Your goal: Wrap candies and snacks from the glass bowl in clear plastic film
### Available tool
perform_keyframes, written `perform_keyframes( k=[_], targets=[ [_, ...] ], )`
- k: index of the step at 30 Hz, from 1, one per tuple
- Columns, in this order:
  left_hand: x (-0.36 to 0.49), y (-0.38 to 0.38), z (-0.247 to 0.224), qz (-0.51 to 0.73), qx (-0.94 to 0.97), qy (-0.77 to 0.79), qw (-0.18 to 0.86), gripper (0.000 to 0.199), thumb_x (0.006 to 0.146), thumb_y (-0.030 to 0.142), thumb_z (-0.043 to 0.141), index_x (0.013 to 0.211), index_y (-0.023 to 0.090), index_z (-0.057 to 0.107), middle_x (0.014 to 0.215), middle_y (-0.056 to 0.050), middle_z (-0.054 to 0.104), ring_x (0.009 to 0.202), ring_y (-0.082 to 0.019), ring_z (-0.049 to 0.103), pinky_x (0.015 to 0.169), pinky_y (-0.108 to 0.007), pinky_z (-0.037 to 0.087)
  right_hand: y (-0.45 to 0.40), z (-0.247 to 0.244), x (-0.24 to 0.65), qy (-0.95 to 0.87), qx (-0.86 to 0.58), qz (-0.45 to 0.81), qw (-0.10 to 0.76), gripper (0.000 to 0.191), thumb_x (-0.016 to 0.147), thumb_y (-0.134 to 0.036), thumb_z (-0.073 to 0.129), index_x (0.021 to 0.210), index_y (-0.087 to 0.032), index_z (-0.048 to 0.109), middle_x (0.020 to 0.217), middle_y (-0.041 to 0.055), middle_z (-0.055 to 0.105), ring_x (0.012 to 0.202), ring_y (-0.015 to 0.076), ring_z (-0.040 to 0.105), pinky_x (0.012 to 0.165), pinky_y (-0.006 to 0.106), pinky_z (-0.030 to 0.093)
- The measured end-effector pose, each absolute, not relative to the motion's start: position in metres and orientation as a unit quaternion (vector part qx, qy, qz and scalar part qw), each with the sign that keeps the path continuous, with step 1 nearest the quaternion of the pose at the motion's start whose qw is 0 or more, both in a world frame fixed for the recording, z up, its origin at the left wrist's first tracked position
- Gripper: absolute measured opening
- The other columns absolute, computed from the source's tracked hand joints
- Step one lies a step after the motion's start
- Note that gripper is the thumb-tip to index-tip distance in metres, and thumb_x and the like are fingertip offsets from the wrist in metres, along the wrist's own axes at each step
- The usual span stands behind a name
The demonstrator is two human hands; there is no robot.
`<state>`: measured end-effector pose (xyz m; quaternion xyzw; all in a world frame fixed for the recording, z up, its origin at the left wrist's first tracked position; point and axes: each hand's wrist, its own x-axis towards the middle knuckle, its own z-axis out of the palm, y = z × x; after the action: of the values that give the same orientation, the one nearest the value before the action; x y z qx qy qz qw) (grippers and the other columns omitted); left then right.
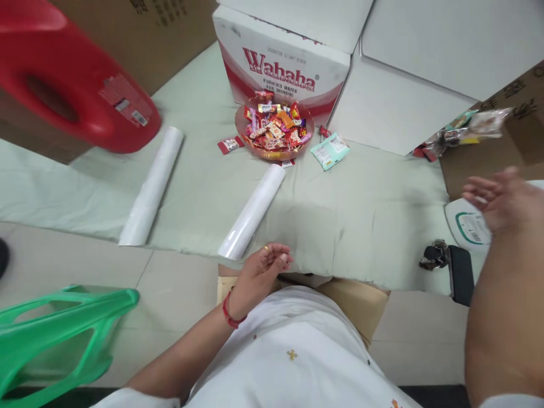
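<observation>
My left hand, with a ring and a red wrist string, hovers at the table's front edge. Its fingers curl loosely and hold nothing that I can see. Just beyond it lies a shiny white roll, apart from the hand. A second white roll rests farther left, slanted the same way. Over on the right, my right hand is raised with fingers apart and nothing in it. Beneath that hand is a white container with a green-edged label, partly hidden by the wrist. Whether they touch is unclear.
A bowl of wrapped candies stands before a Wahaha carton, beside a mint-green packet. A red jug is at the left. Keys and a black phone-like object lie right. A green plastic stool stands below left.
</observation>
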<state>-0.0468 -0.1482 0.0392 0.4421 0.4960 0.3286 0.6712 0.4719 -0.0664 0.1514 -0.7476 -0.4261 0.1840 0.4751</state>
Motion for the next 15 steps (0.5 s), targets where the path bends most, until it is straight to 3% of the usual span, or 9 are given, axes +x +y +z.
perform_keyframes(
  k=[1, 3, 5, 9, 12, 15],
  targets=[
    [-0.048, -0.151, 0.041, 0.342, 0.462, 0.504, 0.644, 0.034, 0.096, 0.048, 0.062, 0.108, 0.017, 0.066, 0.095, -0.007, 0.075, 0.082, -0.018, 0.071, 0.077, -0.031, 0.058, -0.073, 0.139, 0.458, -0.357, -0.754, 0.214, 0.509, 0.033, 0.079, -0.058, 0.074, 0.085, -0.028, 0.063, 0.089, 0.0098, 0.069, 0.072, 0.0206, 0.065, 0.071, 0.043, 0.056],
    [-0.052, -0.156, 0.047, 0.368, 0.541, 0.517, 0.552, 0.023, 0.1, 0.039, 0.058, 0.106, 0.019, 0.068, 0.089, -0.004, 0.076, 0.077, -0.016, 0.071, 0.072, -0.029, 0.057, -0.092, 0.107, 0.427, -0.334, -0.761, 0.253, 0.495, 0.036, 0.066, -0.048, 0.087, 0.082, -0.021, 0.07, 0.087, 0.0118, 0.071, 0.07, 0.0198, 0.066, 0.068, 0.04, 0.057],
    [-0.06, -0.161, 0.055, 0.396, 0.641, 0.507, 0.419, 0.014, 0.1, 0.026, 0.056, 0.104, 0.021, 0.069, 0.081, -0.001, 0.074, 0.07, -0.014, 0.069, 0.068, -0.026, 0.054, -0.114, 0.072, 0.398, -0.317, -0.769, 0.296, 0.47, 0.042, 0.063, -0.052, 0.088, 0.085, -0.019, 0.073, 0.081, 0.0082, 0.071, 0.064, 0.0159, 0.063, 0.062, 0.034, 0.056],
    [-0.083, -0.154, 0.066, 0.491, 0.712, 0.478, 0.152, 0.019, 0.093, 0.008, 0.06, 0.104, 0.022, 0.067, 0.084, -0.001, 0.072, 0.073, -0.014, 0.066, 0.071, -0.027, 0.053, -0.148, 0.029, 0.358, -0.314, -0.768, 0.347, 0.436, 0.049, 0.062, -0.056, 0.087, 0.089, -0.017, 0.075, 0.071, 0.0033, 0.067, 0.054, 0.0103, 0.054, 0.049, 0.025, 0.048],
    [-0.098, -0.135, 0.065, 0.488, 0.69, 0.534, -0.017, 0.02, 0.09, 0.018, 0.065, 0.11, 0.019, 0.065, 0.099, -0.01, 0.07, 0.099, -0.025, 0.065, 0.093, -0.043, 0.052, -0.164, 0.024, 0.337, -0.319, -0.77, 0.34, 0.435, 0.047, 0.07, -0.054, 0.083, 0.094, -0.015, 0.075, 0.066, 0.0002, 0.062, 0.049, 0.0079, 0.047, 0.044, 0.021, 0.039],
    [-0.106, -0.116, 0.058, 0.392, 0.685, 0.614, 0.004, 0.039, 0.097, 0.035, 0.056, 0.128, 0.011, 0.057, 0.123, -0.022, 0.062, 0.122, -0.034, 0.057, 0.103, -0.052, 0.049, -0.169, 0.028, 0.318, -0.34, -0.769, 0.326, 0.433, 0.043, 0.077, -0.053, 0.077, 0.097, -0.015, 0.075, 0.064, -0.0014, 0.059, 0.047, 0.0079, 0.043, 0.043, 0.022, 0.034]
  ],
)
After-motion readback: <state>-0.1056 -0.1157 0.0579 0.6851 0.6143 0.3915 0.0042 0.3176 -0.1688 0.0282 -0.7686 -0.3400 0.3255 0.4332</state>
